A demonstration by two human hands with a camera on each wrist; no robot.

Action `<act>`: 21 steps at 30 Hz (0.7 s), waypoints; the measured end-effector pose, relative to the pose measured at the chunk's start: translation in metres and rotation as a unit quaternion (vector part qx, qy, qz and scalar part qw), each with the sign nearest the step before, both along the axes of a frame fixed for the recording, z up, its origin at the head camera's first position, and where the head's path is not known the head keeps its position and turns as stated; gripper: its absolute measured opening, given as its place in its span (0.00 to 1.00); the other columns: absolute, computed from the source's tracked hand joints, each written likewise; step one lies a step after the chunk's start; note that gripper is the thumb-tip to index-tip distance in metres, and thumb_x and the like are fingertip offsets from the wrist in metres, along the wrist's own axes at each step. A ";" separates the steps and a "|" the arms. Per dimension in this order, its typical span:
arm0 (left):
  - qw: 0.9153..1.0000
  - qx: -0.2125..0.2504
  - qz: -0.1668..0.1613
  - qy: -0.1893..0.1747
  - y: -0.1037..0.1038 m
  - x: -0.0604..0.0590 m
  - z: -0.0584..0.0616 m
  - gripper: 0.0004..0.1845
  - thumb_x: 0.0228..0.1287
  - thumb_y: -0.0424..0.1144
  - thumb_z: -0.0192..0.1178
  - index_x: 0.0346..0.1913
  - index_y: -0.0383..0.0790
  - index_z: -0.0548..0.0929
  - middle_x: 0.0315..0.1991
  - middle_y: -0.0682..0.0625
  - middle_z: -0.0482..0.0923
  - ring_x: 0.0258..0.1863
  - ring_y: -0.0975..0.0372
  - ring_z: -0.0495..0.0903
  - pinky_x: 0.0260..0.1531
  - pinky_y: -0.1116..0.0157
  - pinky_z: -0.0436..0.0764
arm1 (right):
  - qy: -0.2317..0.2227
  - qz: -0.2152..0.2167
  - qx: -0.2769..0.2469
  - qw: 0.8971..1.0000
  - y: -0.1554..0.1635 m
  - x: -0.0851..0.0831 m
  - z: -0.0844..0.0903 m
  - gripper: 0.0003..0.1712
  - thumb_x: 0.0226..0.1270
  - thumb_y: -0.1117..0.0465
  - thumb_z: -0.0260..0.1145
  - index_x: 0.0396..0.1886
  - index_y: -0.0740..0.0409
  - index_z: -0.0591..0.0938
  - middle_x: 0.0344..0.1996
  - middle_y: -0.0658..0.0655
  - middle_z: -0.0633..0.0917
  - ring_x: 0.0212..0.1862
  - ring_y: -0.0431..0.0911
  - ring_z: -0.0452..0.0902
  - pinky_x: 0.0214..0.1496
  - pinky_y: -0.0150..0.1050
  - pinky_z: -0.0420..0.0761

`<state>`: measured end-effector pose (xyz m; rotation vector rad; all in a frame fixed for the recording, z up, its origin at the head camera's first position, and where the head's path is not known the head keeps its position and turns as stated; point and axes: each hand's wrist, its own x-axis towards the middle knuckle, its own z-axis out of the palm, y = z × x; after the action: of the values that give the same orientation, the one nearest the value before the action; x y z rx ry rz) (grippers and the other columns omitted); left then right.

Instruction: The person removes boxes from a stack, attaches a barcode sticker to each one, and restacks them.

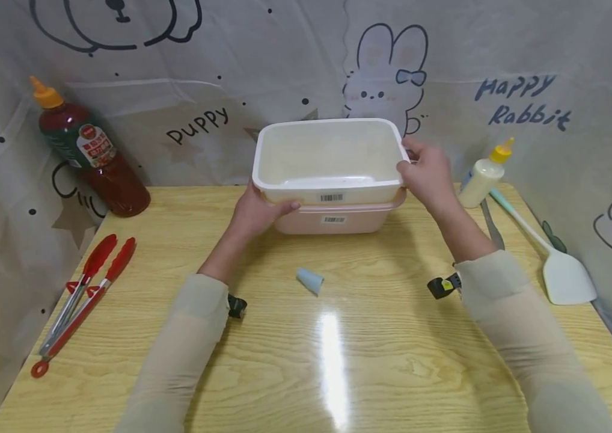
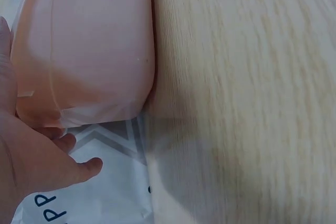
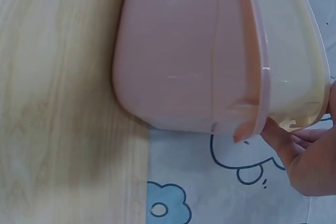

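A cream-white plastic bin (image 1: 333, 153) sits nested in a pink bin (image 1: 311, 224) at the back middle of the table, its rim standing above the pink one. My left hand (image 1: 254, 211) grips the pink bin at its left end, thumb along the front by the rim, the other fingers round the end. At the opposite end, my right hand (image 1: 429, 177) pinches the white bin's right rim. The right wrist view shows a finger of that hand close by the pink rim. In front of the bins lies a small pale blue cone-shaped piece (image 1: 310, 281).
On the left stand a red sauce bottle (image 1: 97, 156) and red-tipped tongs (image 1: 89, 288) lying flat. To the right are a squeeze bottle (image 1: 481, 180) with yellow cap, a grey flat blade-like tool (image 1: 492, 225) and a white spatula (image 1: 568, 276). A printed cloth (image 1: 263, 60) hangs behind.
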<state>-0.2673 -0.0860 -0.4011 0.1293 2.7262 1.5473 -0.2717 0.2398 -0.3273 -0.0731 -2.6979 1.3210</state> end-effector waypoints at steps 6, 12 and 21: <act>1.000 0.025 0.008 0.000 -0.001 0.001 -0.004 0.61 0.47 0.57 0.80 0.80 0.61 0.50 0.70 0.48 0.69 0.71 0.51 0.68 0.76 0.45 0.60 | 0.015 0.006 0.029 0.999 0.002 0.001 -0.013 0.34 0.65 0.63 0.55 0.74 0.62 0.70 0.61 0.66 0.82 0.59 0.54 0.81 0.57 0.45 0.83; 0.999 0.045 0.000 0.024 -0.003 0.002 -0.011 0.62 0.48 0.57 0.79 0.81 0.62 0.48 0.72 0.47 0.68 0.70 0.52 0.69 0.74 0.48 0.63 | 0.004 0.005 0.061 0.998 0.003 0.004 -0.024 0.35 0.67 0.61 0.54 0.76 0.59 0.67 0.64 0.66 0.81 0.62 0.54 0.80 0.57 0.45 0.83; 0.997 0.052 -0.008 0.047 -0.007 0.001 -0.011 0.61 0.49 0.57 0.79 0.81 0.64 0.48 0.72 0.49 0.68 0.68 0.54 0.70 0.74 0.49 0.64 | -0.002 0.028 0.064 0.998 0.005 0.004 -0.030 0.35 0.79 0.48 0.49 0.79 0.56 0.61 0.72 0.64 0.72 0.70 0.60 0.73 0.70 0.53 0.75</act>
<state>-0.2666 -0.0928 -0.4121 0.2287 2.7052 1.7232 -0.2676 0.2447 -0.3572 0.0122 -2.7999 1.1580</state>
